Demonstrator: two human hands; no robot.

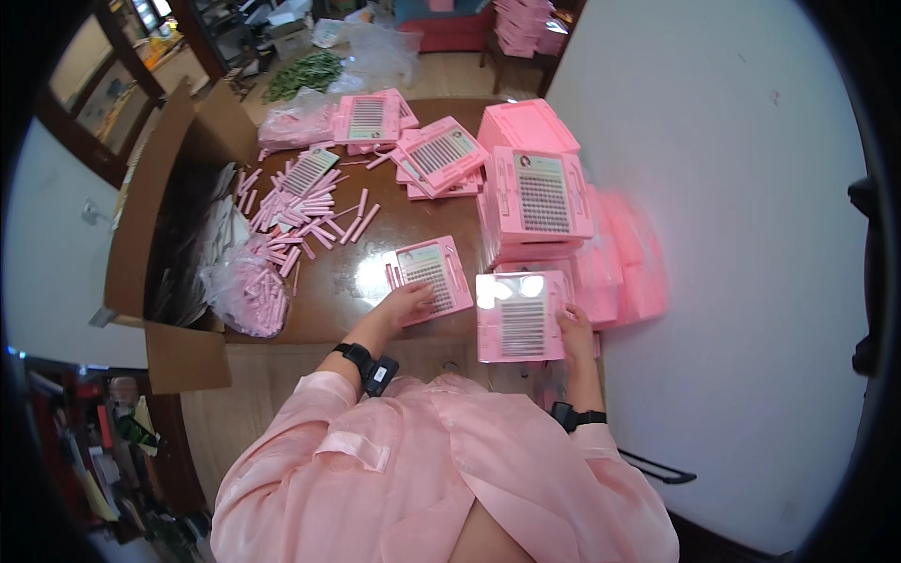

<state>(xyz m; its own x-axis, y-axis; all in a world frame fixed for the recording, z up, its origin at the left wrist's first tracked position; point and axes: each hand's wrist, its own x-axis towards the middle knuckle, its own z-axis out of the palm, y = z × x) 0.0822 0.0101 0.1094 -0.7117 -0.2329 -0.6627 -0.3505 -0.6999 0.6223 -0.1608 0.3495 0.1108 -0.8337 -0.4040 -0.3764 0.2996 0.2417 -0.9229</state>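
My left hand (409, 303) lies on the lower left part of a pink false-eyelash case (439, 257), its fingers resting across the rows of lashes. That case sits at the table's near edge, with slim slots along its sides. On the right, a second pink eyelash case (523, 324) with a shiny clear cover is gripped at its right edge by my right hand (574, 330). It is held in front of a tall stack of pink cases (542, 199), whose top one shows dark lash rows.
Pink tubes (300, 211) are scattered on the brown table (343, 291), beside a clear bag of tubes (249, 296). An open cardboard box (141, 220) stands left. More eyelash cases (441, 153) lie at the back. Bagged pink cases (624, 263) sit against the white wall (732, 235).
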